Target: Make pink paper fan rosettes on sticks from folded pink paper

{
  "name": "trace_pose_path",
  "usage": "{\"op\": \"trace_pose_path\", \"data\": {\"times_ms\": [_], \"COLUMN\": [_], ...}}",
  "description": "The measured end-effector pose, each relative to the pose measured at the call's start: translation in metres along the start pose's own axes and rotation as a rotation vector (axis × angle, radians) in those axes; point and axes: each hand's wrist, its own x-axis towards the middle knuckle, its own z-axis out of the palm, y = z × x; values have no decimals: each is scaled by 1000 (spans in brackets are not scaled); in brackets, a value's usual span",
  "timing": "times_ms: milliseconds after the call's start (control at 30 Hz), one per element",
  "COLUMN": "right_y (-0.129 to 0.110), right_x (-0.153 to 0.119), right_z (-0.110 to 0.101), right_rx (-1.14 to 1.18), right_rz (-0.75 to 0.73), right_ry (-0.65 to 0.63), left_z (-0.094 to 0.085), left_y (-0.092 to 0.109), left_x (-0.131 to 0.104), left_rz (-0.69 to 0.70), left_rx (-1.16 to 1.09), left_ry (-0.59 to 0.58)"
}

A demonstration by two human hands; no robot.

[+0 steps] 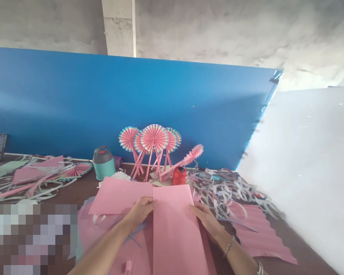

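A long pink paper sheet [174, 225] stands before me, its lower end running out of view. My left hand [143, 209] pinches its left edge near the top, thumb and fingers closed. On the right edge, my right hand [206, 219] grips the same sheet, its fingers partly hidden by the paper. Another pink sheet [119, 194] lies just behind my left hand. More pink paper [140, 244] and thin cut strips lie below my left forearm.
Pink pleated paper fans [154, 138] on sticks stand against the blue panel [74, 95]. A teal flask [104, 164] and red thread spool [179, 176] are nearby. Paper strips [223, 193] and a creased pink sheet [260, 233] lie right, scraps [40, 172] left.
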Motion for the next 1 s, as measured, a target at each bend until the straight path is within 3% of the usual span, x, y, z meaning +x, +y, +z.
{"op": "trace_pose_path", "data": {"times_ms": [233, 400, 767, 1000], "right_y": [1, 1, 4, 8], "right_x": [1, 2, 5, 9], "right_z": [-2, -4, -8, -14], "right_rx": [-1, -61, -90, -193], "right_rz": [-8, -20, -46, -136], "right_ry": [-2, 109, 65, 191], "left_z": [-2, -2, -1, -3], "left_y": [-1, 0, 0, -2], "left_x": [-1, -1, -3, -1], "left_rz": [9, -5, 3, -1], "left_rx": [16, 19, 12, 32], "left_ry": [-9, -34, -44, -41]}}
